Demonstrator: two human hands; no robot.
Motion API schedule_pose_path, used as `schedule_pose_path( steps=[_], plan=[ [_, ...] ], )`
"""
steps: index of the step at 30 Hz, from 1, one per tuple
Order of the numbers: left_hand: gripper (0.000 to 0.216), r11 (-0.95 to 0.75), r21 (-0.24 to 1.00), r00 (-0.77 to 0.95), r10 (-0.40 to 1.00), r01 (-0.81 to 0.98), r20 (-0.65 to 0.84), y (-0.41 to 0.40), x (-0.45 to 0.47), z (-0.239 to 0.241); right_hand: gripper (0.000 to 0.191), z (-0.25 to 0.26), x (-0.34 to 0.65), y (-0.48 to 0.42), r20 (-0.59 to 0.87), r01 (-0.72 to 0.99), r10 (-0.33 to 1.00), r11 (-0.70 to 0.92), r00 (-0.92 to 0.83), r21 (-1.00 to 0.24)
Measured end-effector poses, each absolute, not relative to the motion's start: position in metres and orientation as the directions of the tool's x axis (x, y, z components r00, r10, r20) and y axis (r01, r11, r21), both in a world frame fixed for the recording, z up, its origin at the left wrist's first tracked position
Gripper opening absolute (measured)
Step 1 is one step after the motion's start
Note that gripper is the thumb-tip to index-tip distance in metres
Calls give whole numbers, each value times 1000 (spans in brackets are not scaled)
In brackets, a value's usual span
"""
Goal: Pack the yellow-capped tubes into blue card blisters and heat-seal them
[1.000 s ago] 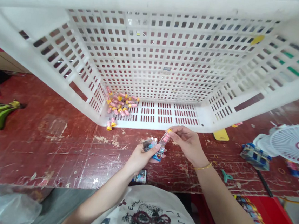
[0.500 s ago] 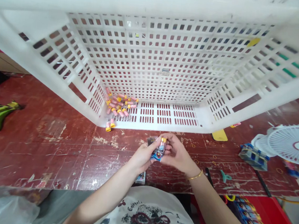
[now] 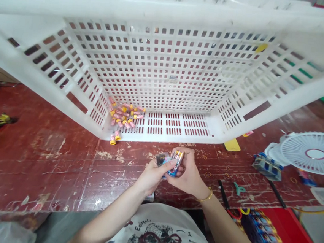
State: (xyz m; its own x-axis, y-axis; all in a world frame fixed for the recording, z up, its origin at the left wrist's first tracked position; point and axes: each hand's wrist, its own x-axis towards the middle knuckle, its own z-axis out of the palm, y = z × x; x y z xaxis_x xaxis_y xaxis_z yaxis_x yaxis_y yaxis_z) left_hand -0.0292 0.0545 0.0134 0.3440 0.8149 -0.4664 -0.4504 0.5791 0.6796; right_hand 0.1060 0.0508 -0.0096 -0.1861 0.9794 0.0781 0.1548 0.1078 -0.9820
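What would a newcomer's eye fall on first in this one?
Probably the big white perforated plastic crate, tipped on its side across the upper picture. Then the small pink tubes with yellow caps, clustered at its lower left corner. Below it, the left hand and right hand hold a shiny blue printed packet.

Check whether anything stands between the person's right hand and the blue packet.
Nothing visible does: the right hand is against the blue packet at its right side, while the left hand grips it, thumb across the front.
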Motion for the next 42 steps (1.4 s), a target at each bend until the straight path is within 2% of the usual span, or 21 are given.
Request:
schedule_pose_path(
  steps=[4,9,13,15,18,21,23,24,25,27,30,34,39,42],
  plan=[
    [28,582,678,345,813,-450,-469,54,-27,15,65,-11,106,48,67,157,983,94,-171,-983],
    [28,574,678,342,818,-459,-462,54,-24,15,60,-10,110,48,119,144,973,149,-197,-978],
    [29,546,721,317,837,-427,-446,54,-25,9,66,-5,115,50,151,111,965,178,-214,-978],
    [32,540,758,309,839,-365,-448,54,-26,6,55,-2,118,51,141,51,967,155,-211,-987],
    [41,609,761,386,772,-224,-504,52,-20,5,22,1,131,48,38,-91,993,28,-116,-995],
    [44,693,709,478,670,-129,-568,49,-9,8,22,-6,177,32,-62,-163,987,-37,150,-986],
    [43,715,694,522,625,-85,-580,48,-2,8,28,-15,231,5,-95,-116,880,-46,465,-992],
    [45,716,696,538,609,-56,-583,48,0,7,31,-21,261,-14,-100,-80,773,-63,627,-995],
    [46,712,701,546,598,-26,-587,48,1,4,34,-28,292,-35,-99,-54,656,-88,748,-995],
    [47,691,722,533,604,20,-593,48,3,-3,37,-44,348,-82,-94,-27,469,-147,878,-989],
    [44,643,764,464,663,50,-588,50,2,-14,39,-77,401,-141,-151,-55,302,-306,941,-950],
    [41,568,823,401,751,13,-525,54,3,-16,28,-114,429,-190,-260,-119,206,-521,943,-845],
    [34,591,806,360,758,-28,-543,54,8,-5,18,-128,438,-221,-387,-134,222,-693,895,-708],
    [27,605,796,417,725,-7,-548,53,8,-2,17,-133,437,-219,-345,-47,276,-717,897,-695]
  ],
)
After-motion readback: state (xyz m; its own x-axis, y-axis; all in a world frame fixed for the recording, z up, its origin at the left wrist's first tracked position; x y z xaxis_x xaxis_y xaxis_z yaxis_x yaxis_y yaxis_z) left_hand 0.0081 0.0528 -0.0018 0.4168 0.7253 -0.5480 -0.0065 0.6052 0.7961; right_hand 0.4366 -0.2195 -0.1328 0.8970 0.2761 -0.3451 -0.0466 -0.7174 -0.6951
